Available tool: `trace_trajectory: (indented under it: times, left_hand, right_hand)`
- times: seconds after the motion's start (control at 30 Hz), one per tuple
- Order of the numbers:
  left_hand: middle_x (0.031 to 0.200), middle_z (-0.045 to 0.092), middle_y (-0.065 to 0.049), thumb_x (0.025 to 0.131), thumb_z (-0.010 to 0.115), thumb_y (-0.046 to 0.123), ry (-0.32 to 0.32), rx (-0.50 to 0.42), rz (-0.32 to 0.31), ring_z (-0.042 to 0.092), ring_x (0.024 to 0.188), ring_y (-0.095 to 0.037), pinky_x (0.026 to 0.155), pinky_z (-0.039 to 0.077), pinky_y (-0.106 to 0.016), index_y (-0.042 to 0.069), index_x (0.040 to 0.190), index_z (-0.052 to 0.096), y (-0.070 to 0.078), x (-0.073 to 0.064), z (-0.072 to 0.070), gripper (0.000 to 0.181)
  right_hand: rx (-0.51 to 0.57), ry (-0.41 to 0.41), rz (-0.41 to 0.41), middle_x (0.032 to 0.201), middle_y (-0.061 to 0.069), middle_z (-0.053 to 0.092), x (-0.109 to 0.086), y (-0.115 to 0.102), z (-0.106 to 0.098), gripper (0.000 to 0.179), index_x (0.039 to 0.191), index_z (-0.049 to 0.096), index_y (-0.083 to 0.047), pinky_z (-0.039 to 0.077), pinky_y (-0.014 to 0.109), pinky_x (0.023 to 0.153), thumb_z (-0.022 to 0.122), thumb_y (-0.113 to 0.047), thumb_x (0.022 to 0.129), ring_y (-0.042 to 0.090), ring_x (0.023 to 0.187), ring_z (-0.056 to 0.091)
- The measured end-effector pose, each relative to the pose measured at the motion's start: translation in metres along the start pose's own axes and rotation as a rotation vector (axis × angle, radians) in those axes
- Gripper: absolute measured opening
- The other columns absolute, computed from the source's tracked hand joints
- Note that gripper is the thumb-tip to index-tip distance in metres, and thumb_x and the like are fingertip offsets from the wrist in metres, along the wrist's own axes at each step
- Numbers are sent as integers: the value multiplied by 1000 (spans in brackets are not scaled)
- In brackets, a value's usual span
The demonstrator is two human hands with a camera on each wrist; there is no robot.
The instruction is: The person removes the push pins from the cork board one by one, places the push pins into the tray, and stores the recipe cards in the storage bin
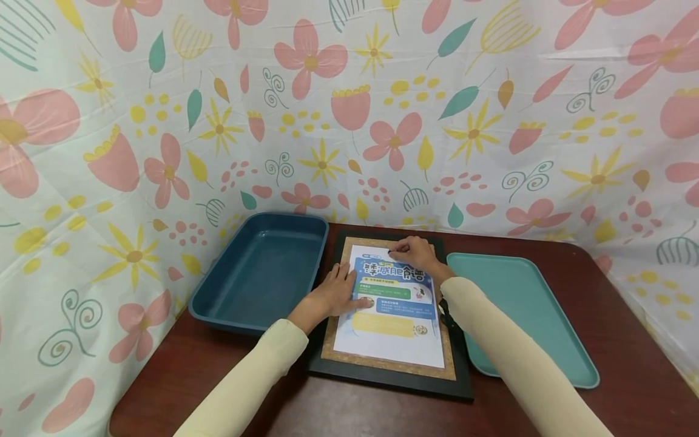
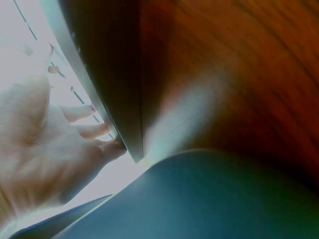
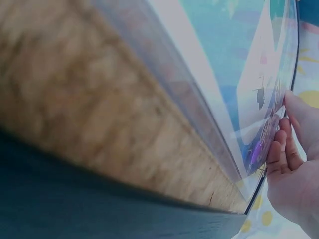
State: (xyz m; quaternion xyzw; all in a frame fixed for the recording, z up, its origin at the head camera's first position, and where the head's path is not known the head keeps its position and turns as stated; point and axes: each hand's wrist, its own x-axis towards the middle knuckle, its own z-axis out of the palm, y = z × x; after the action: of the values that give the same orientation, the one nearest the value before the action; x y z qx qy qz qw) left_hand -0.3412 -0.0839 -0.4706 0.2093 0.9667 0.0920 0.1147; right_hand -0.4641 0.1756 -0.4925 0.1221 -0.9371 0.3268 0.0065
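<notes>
One printed sheet [image 1: 393, 349] lies on the cork board [image 1: 449, 364], blue tray [image 1: 262, 273] at left, green tray [image 1: 524, 315] at right. My left hand [image 1: 337, 294] rests on the sheet's left side, fingers apart. My right hand [image 1: 415, 254] has thumb and fingers together, pinching a small dark piece [image 1: 390, 252] by the far edge; can't tell what. I'd say: light, even left pressure so paper doesn't creep, edges square to cork, right fingertips precise.
</notes>
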Motion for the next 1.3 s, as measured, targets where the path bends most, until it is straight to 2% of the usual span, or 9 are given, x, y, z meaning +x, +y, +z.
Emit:
trace_trajectory:
  times: [0.67, 1.03, 1.17, 1.3]
  left_hand:
    - [173, 10, -16, 98, 53, 70, -20, 25, -37, 7, 159, -38, 126, 20, -48, 5, 166, 22, 4, 2, -2, 99]
    - [174, 7, -16, 99, 51, 70, -53, 30, -48, 5, 160, -38, 126, 19, -48, 5, 166, 19, 9, -1, -6, 98]
    - [173, 8, -16, 99, 50, 70, -52, 43, -53, 5, 160, -38, 126, 19, -48, 5, 166, 19, 10, 0, -6, 98]
    - [173, 10, -17, 99, 50, 71, -44, 47, -53, 7, 159, -38, 125, 21, -49, 5, 166, 20, 9, 1, -5, 99]
  right_hand:
    - [33, -27, 42, 105, 9, 74, 0, 0, 1, 20, 110, 82, -12, 49, 36, 84, 76, -26, 98, 24, 86, 64]
    - [25, -57, 22, 105, 9, 74, -2, 0, -1, 18, 108, 82, -11, 49, 38, 85, 73, -24, 99, 23, 87, 63]
    - [25, -75, -10, 101, 7, 75, -2, 0, -3, 16, 104, 82, -11, 49, 38, 84, 73, -22, 100, 22, 86, 63]
    - [30, -77, -2, 100, 6, 75, -3, -1, -4, 15, 103, 83, -12, 48, 38, 85, 73, -23, 100, 23, 87, 62]
